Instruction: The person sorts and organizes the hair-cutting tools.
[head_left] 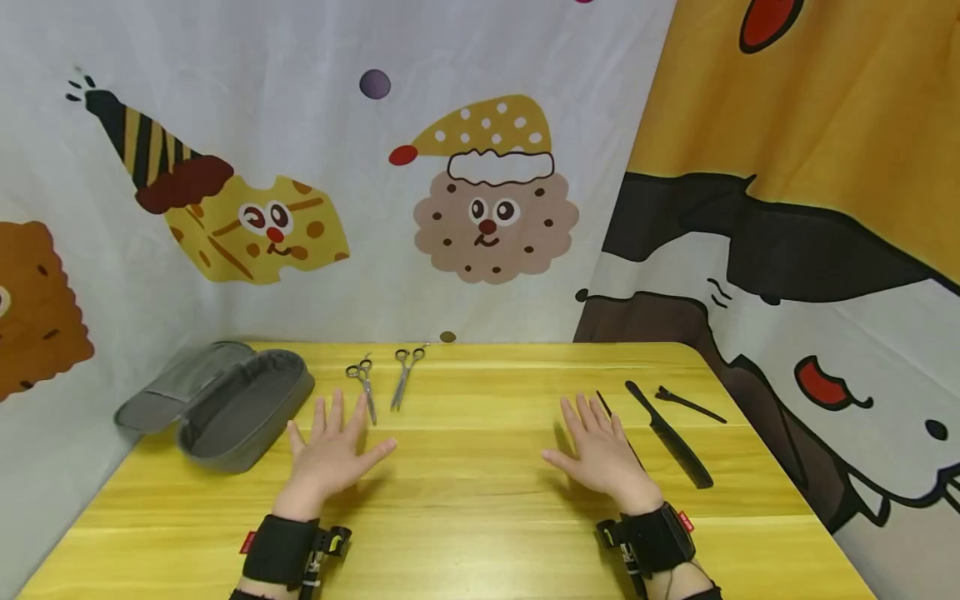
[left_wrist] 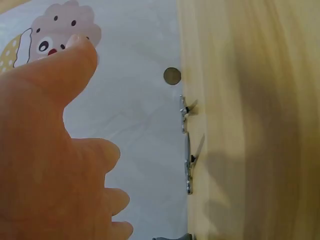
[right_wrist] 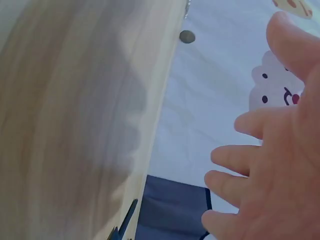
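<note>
Silver metal scissors [head_left: 367, 384] (two pairs, presumably light, stiff) were seen on the yellow wood-grain desk [head_left: 480, 500] beyond the left hand [head_left: 330, 454]; its fingers and those of the right hand [head_left: 604, 454] were spread, empty. Rings were judged best held.

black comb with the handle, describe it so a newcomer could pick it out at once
On the yellow table, look just right of the right hand. The comb lies between a thin black item and a black clip. It is the broadest of the three.
</note>
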